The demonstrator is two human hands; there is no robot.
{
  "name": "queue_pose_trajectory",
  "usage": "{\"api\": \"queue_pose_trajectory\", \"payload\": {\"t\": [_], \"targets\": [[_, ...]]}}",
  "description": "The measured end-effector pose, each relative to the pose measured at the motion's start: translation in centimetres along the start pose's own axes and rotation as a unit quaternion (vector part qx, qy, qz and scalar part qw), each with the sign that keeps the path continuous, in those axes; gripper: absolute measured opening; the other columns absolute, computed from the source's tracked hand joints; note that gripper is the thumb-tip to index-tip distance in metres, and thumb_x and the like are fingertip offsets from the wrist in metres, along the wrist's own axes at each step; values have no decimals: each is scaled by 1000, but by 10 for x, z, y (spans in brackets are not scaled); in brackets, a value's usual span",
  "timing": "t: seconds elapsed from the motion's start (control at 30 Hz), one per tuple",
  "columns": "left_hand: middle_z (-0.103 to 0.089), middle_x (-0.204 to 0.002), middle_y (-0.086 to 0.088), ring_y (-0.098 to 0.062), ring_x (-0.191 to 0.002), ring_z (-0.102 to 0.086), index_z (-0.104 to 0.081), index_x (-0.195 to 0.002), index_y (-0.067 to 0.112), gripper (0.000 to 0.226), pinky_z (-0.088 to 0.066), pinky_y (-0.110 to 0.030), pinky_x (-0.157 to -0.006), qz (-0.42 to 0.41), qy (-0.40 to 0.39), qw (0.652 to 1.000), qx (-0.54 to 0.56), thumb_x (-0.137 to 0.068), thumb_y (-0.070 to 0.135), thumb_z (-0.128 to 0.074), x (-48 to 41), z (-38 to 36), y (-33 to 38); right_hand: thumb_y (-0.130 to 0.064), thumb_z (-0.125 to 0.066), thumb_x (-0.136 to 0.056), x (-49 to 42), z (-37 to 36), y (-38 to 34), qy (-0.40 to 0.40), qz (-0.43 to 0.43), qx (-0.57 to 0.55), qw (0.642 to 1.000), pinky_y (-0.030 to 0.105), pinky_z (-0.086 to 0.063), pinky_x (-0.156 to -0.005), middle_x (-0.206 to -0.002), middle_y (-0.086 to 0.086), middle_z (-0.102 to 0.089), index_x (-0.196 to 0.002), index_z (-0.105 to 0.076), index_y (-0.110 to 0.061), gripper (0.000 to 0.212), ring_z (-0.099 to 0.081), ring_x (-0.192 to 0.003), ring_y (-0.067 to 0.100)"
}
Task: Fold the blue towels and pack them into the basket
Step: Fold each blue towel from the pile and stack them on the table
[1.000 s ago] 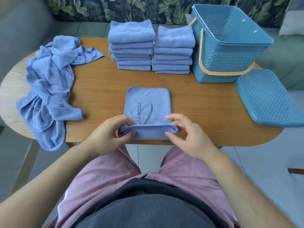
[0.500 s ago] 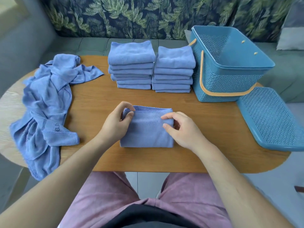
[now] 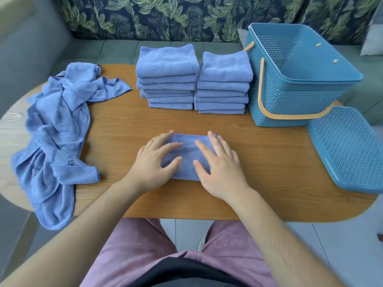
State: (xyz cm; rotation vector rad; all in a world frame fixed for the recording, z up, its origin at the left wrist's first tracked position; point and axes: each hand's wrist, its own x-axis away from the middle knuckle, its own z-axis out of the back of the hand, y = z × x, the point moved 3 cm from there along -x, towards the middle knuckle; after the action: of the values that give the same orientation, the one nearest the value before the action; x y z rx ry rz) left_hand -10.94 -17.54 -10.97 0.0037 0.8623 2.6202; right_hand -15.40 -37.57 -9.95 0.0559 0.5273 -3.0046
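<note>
At the wooden table's (image 3: 228,127) nine o'clock, a heap of unfolded blue towels (image 3: 56,131) waits. At six, the left hand (image 3: 153,162) and right hand (image 3: 217,164), fingers spread flat, press a folded towel (image 3: 187,156). At twelve, a folded stack (image 3: 167,65) and a second stack (image 3: 226,69) sit unpacked. At two, the blue basket (image 3: 290,96) shows no towels inside, and its lid (image 3: 348,150) lies at three.

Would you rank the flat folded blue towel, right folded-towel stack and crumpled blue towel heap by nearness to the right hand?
1. Flat folded towel: under the right hand.
2. Right stack: just beyond.
3. Crumpled heap: far left.
</note>
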Motion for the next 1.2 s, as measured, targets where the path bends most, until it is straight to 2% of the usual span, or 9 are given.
{"api": "queue_pose_trajectory", "payload": {"t": [0.17,0.27,0.4,0.5,0.6,0.7,0.97,1.07,1.2], "targets": [[-10,-162,29,8,-149,3,-29,-151,53,59,-9,-40,-125,-22,-67,994,-80,-94,69,-24,10,-16,-12,-61,-22,-103,1,-19,14,-88,-48,11,995,42,2,-126,-169,-9,12,-160,-9,-42,62,15,-154,9],[-3,-167,16,-5,-153,4,-26,-152,52,65,-7,-41,-126,20,-39,995,-93,-91,73,-22,17,-17,-14,-65,-17,-102,9,-17,23,-99,-107,8,989,42,4,-126,-169,4,14,-160,-3,-44,63,14,-155,19],[-38,-156,-14,-30,-148,-29,-40,-150,41,68,-22,-46,-120,103,39,984,-142,-89,71,-29,33,-17,-5,-49,-35,-105,22,-11,17,-3,-120,-21,993,44,-16,-122,-158,8,-40,-154,-39,-32,52,-19,-152,30],[-54,-136,-4,-26,-132,-45,-57,-139,27,53,-33,-44,-109,95,48,990,-88,-95,54,-45,32,-19,3,-25,-55,-95,24,-13,10,83,-97,-91,988,43,-42,-105,-124,3,-61,-134,-64,-18,40,-54,-122,29],[-50,-132,2,-15,-121,-49,-62,-134,17,37,-41,-31,-107,105,53,992,50,-97,23,-63,25,-14,7,-10,-57,-92,23,-7,5,96,-124,-187,970,34,-49,-94,-123,-6,-54,-128,-67,-21,40,-60,-105,15],[-48,-128,6,1,-109,-49,-64,-130,12,34,-34,-1,-92,106,71,986,112,-96,10,-61,15,-1,14,-4,-53,-94,17,7,5,102,-118,-250,955,14,-45,-89,-121,-12,-50,-129,-66,-20,41,-55,-101,2],[-49,-130,8,21,-102,-44,-63,-129,18,33,-33,4,-76,33,122,981,146,-97,12,-61,-51,57,68,-1,-54,-92,-41,101,15,184,-62,-219,956,1,-31,-93,-123,-2,-53,-128,-67,-16,41,-54,-106,7],[-46,-135,7,17,-96,-46,-61,-132,18,33,-31,7,-69,14,125,981,144,-99,13,-58,-106,83,90,-1,-52,-92,-85,148,22,216,-41,-168,961,-5,-23,-91,-126,4,-53,-129,-66,-12,41,-50,-105,5],[-45,-137,0,16,-80,-49,-56,-137,13,38,-33,6,-66,-2,112,986,121,-99,12,-55,-188,100,108,-1,-48,-95,-149,187,36,199,-58,-94,974,26,-40,-100,-130,12,-47,-132,-62,-6,40,-56,-111,28]]}}
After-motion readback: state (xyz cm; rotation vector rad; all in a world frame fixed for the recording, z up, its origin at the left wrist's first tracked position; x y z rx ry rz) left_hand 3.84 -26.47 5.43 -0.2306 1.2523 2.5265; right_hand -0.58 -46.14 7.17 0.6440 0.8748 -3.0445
